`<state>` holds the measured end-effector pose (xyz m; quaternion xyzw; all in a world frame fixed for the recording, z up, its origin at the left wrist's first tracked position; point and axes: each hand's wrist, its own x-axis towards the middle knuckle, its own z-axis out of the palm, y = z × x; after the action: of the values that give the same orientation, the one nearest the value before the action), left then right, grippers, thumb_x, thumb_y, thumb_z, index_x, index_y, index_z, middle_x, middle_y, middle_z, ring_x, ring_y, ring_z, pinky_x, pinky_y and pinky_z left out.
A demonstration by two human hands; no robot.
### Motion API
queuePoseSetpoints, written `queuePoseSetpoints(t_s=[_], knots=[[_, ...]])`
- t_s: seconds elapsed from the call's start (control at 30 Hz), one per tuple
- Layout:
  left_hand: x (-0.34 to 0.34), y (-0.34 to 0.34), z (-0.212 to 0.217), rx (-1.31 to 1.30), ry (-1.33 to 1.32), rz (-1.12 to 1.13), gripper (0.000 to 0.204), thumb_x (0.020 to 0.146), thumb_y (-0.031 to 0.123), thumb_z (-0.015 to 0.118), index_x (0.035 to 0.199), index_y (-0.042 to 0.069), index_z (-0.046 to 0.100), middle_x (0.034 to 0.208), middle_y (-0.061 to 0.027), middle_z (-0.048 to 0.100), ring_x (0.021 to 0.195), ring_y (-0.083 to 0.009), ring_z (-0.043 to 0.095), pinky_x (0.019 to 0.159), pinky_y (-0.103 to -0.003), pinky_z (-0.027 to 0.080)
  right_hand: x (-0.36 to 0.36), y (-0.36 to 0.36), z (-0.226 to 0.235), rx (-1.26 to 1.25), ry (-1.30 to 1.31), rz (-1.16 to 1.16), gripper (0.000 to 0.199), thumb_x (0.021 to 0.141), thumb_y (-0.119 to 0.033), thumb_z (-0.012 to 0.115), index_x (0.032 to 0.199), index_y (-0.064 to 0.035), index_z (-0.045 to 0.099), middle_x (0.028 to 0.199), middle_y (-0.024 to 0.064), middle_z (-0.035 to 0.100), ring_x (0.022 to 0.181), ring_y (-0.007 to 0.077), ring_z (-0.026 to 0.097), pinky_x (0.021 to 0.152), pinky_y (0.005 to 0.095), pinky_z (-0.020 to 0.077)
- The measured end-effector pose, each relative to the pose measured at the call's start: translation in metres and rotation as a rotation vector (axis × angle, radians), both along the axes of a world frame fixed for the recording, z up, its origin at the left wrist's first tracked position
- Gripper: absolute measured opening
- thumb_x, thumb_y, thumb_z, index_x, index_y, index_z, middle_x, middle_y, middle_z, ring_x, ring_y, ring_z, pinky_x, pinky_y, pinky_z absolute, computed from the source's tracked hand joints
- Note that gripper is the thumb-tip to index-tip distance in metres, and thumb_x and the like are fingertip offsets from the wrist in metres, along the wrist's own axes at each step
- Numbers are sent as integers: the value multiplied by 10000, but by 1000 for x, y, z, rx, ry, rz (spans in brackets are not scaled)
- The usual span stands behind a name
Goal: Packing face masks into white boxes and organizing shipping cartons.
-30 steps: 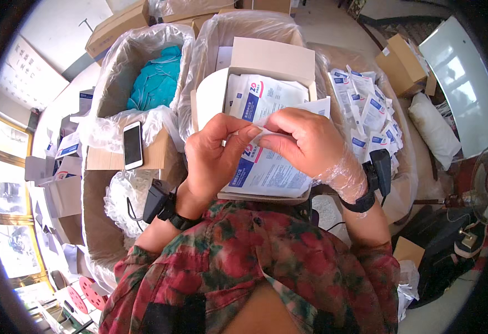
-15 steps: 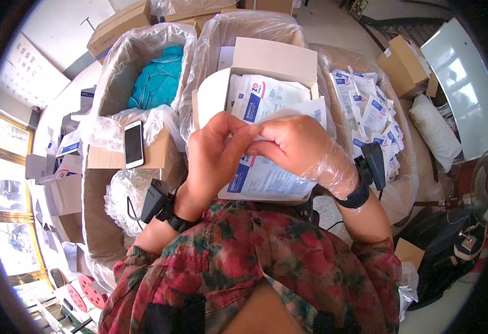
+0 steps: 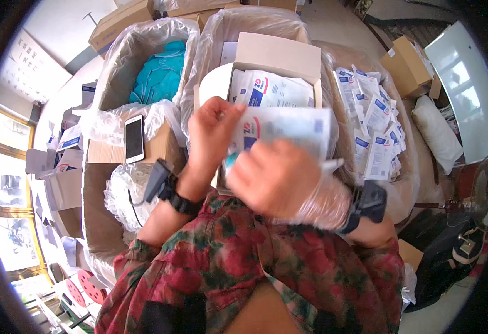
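My left hand (image 3: 209, 129) pinches the left edge of a flat white and blue packet (image 3: 288, 123), held over an open white carton (image 3: 280, 54). Below that packet is my right hand (image 3: 274, 178), blurred by motion, its fingers curled in. A small teal patch (image 3: 232, 160) shows beside its fingertips, and a whitish strip (image 3: 332, 165) sticks out past the hand's other side. What the right fingers grip is hidden. Clear plastic film wraps the right wrist. More white and blue packets (image 3: 274, 92) lie inside the carton.
Teal face masks (image 3: 158, 75) fill part of a plastic-lined box at the left. A phone (image 3: 134, 139) rests on a cardboard flap near it. Several packets (image 3: 375, 114) are heaped in a lined box at the right. White crumpled material (image 3: 126, 195) sits beside my left forearm.
Both hands were together at the packet's upper edge. My right hand has moved down toward me, while my left has shifted slightly up. The packet's face and a teal patch now show.
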<state>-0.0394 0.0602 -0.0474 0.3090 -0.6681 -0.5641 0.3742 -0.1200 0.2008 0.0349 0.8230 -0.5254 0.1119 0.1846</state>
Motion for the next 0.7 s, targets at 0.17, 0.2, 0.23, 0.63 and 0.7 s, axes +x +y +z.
queuePoseSetpoints(t_s=[0.17,0.2,0.23,0.63,0.7], knots=[[2,-32,-9,114,31,69,236,846,174,699,716,7,593,631,11,573,556,-38,480,484,-204,373,28,34,3,-30,-257,244,120,660,-185,609,739,-102,575,711,3,507,698,152,531,550,274,386],[4,-41,-11,159,47,35,215,848,162,696,743,1,598,672,-7,607,574,-42,503,508,-205,395,29,40,8,-16,-298,269,162,630,-148,642,767,-92,576,733,6,516,700,139,546,541,259,396],[5,-42,-12,155,95,-12,198,852,157,693,762,4,605,688,-7,612,592,-43,511,529,-203,404,23,42,14,76,-318,272,180,657,-161,685,790,-94,584,732,9,514,708,158,565,553,281,430],[26,13,51,-182,100,-431,80,841,45,676,871,-17,636,800,-48,650,757,-86,588,666,-242,488,-49,1,3,-57,-492,-207,257,721,-180,726,932,-70,630,798,71,518,740,261,559,637,366,462],[27,16,52,-263,67,-436,75,838,45,677,873,-9,638,789,-50,652,739,-92,596,657,-244,489,-51,-1,3,-18,-519,-194,250,689,-177,763,886,-69,653,794,59,524,727,252,554,626,357,456]])
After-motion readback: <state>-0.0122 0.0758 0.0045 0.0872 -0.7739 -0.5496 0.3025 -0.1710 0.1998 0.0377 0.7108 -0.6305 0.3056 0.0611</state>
